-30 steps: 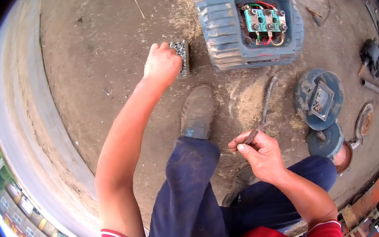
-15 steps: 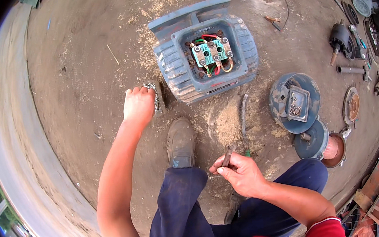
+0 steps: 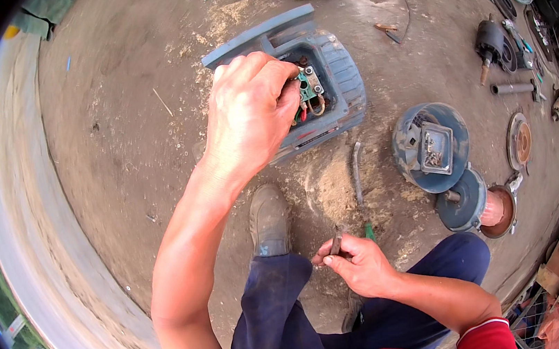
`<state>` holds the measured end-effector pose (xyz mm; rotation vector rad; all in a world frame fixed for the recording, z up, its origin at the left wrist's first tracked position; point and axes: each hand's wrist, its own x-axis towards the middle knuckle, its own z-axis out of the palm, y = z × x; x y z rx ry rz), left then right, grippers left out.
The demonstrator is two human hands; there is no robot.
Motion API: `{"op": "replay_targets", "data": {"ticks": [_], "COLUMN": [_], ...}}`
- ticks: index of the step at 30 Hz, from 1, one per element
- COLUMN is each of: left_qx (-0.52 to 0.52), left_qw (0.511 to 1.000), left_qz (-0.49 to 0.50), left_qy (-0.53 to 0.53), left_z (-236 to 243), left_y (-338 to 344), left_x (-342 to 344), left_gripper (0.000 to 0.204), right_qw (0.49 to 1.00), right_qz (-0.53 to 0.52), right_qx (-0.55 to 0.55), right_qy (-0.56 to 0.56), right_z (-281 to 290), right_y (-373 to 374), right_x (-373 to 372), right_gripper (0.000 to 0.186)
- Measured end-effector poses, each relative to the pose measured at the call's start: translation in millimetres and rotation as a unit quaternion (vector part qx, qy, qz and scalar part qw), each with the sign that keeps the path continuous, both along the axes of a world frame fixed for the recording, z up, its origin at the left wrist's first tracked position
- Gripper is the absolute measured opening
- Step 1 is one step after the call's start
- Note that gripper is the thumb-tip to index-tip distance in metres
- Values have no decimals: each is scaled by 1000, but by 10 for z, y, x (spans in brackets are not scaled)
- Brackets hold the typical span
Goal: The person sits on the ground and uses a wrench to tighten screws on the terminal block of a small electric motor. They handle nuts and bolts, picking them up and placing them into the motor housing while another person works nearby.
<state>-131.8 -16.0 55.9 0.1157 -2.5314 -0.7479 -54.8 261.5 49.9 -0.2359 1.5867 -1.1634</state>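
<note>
At 12 o'clock, left hand (image 3: 249,112) bunched over the green terminal block (image 3: 310,88) in the blue motor (image 3: 341,62), any grip hidden! At 5, right hand (image 3: 360,266) pinches a dark rod (image 3: 336,243). Cramped knuckles could snag the red wire (image 3: 304,112).

I see the blue-grey, ribbed metal motor housing (image 3: 345,72) lying on the brown ground (image 3: 126,116), its squarish terminal box uncovered and facing up, though the left hand (image 3: 254,111) hides part of it from me. Inside I can make out a green terminal block (image 3: 310,83) with metal bolts, red and tan wires looping from its near edge. The short, dark brown, rod-shaped tool (image 3: 336,244) I see tilted in the right hand (image 3: 363,267), well apart from the housing.
</note>
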Motion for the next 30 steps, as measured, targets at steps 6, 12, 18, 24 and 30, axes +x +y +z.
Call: {"op": "replay_targets", "data": {"ticks": [6, 12, 18, 24, 30], "left_qx": [-41, -31, -78, -72, -61], "left_qw": [997, 997, 991, 989, 996], "left_qz": [8, 13, 14, 31, 10], "left_qy": [-67, -72, -111, -125, -69], "left_z": [-35, -54, 30, 62, -40], "left_y": [-12, -11, -21, -4, -18], "left_x": [-54, -57, -116, -128, -90], "left_gripper": [13, 12, 14, 14, 9], "right_qw": [1000, 1000, 1000, 1000, 1000], "right_qz": [-26, -19, -6, -15, -8], "right_qx": [0, 8, 7, -3, 0], "right_qy": [-5, -19, -14, -14, -4], "right_z": [26, 59, 61, 50, 58], "right_y": [93, 99, 56, 48, 54], "right_x": [11, -9, 15, 66, 81], "right_gripper": [12, 13, 13, 11, 12]}}
